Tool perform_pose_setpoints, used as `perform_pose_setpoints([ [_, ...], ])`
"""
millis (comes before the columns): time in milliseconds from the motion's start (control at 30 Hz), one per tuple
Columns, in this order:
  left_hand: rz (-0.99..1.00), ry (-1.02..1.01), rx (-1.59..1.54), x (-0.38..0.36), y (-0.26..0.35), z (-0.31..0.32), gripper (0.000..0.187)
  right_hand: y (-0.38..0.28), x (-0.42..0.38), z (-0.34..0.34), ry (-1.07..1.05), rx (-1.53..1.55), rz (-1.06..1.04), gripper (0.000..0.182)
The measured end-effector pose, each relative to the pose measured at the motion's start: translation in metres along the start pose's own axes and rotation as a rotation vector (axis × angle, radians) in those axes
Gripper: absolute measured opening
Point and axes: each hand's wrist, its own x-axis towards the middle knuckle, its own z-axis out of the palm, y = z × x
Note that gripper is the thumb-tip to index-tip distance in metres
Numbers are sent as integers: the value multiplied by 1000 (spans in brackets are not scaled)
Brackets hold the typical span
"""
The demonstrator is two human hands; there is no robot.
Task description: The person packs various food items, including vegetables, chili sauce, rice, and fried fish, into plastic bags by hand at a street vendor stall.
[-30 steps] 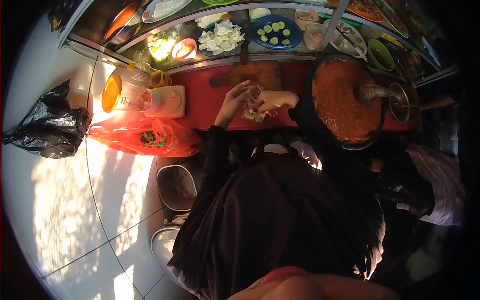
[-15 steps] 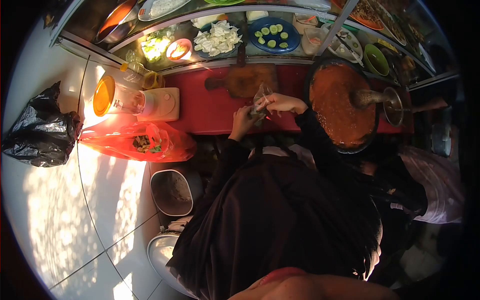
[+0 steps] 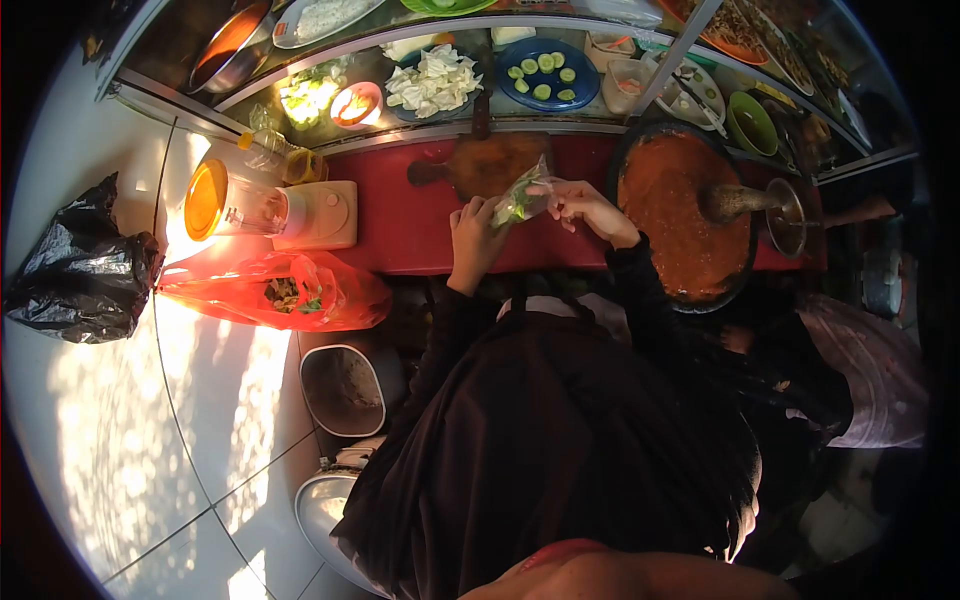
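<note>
My left hand (image 3: 478, 243) is closed on the lower left part of a small clear plastic bag (image 3: 522, 197) with green leafy pieces inside. My right hand (image 3: 592, 212) is at the bag's right side, its fingers curled and the fingertips at the plastic edge. The bag is held above the red counter (image 3: 400, 235), tilted up to the right. Just behind it lies a wooden cutting board (image 3: 497, 165). To the right stands a large black mortar of orange-brown sauce (image 3: 680, 215) with a pestle (image 3: 735, 203) resting in it.
A blender (image 3: 262, 208) and a red plastic bag (image 3: 335, 290) sit at left, a black plastic bag (image 3: 85, 270) farther out. Behind the counter, a glass case holds chopped cabbage (image 3: 437, 82) and a blue plate of cucumber slices (image 3: 515, 95). Another person's hand (image 3: 738, 338) shows at right.
The small bag has been raised and tilted, so its green contents now show. My left hand has turned under it, and my right hand has shifted slightly right.
</note>
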Motion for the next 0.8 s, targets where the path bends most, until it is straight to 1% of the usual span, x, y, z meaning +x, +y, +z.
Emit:
perform_pose_setpoints([
  [33, -2, 18, -28, 2, 4, -4, 35, -3, -3, 2, 58, 41, -62, 50],
  [67, -4, 35, -56, 4, 6, -6, 35, -4, -6, 1, 62, 41, -65, 50],
  [133, 3, 26, -92, 5, 6, -7, 35, -5, -11, -1, 43, 173, -152, 56],
  [167, 4, 18, -126, 5, 6, -6, 35, -6, -13, 0, 48, 173, -154, 56],
  [200, 7, 15, -127, 5, 7, -4, 35, -7, -15, 0, 59, 255, -169, 58],
  [233, -24, 9, -236, 4, 6, -2, 35, -8, -17, 1, 69, 336, -184, 60],
  [267, -57, 2, -344, 3, 6, 0, 36, -7, -19, 2, 72, 337, -186, 60],
  [300, -54, 0, -345, 2, 6, 2, 36, -7, -21, 3, 75, 407, -200, 60],
  [333, -61, 39, -401, 1, 8, 4, 37, -8, -23, 4, 78, 477, -214, 59],
  [367, -69, 78, -457, 0, 10, 5, 38, -9, -25, 7, 81, 478, -216, 59],
  [400, -68, 74, -458, -2, 11, 7, 38, -11, -27, 12, 98, 482, -221, 55],
  [433, -66, 111, -480, -1, 15, 7, 37, -13, -27, 15, 115, 487, -226, 50],
  [467, -65, 148, -501, -1, 18, 6, 37, -13, -28, 17, 118, 489, -228, 50],
  [500, -64, 145, -500, 1, 21, 6, 37, -13, -29, 18, 160, 454, -227, 43],
  [533, -18, 159, -514, 4, 25, 4, 38, -13, -29, 19, 201, 418, -227, 37],
  [567, 29, 174, -528, 5, 27, 3, 39, -13, -29, 20, 202, 420, -228, 37],
  [633, 11, 138, -520, 3, 24, 6, 39, -14, -27, 23, 279, 162, -265, 25],
  [667, -8, 103, -513, 2, 23, 7, 40, -16, -27, 26, 279, 164, -266, 25],
  [733, -25, 82, -517, -1, 24, 7, 41, -23, -28, 34, 344, 91, -266, 17],
  [800, -42, 60, -521, -2, 27, 5, 41, -21, -27, 35, 371, 59, -263, 14],
])
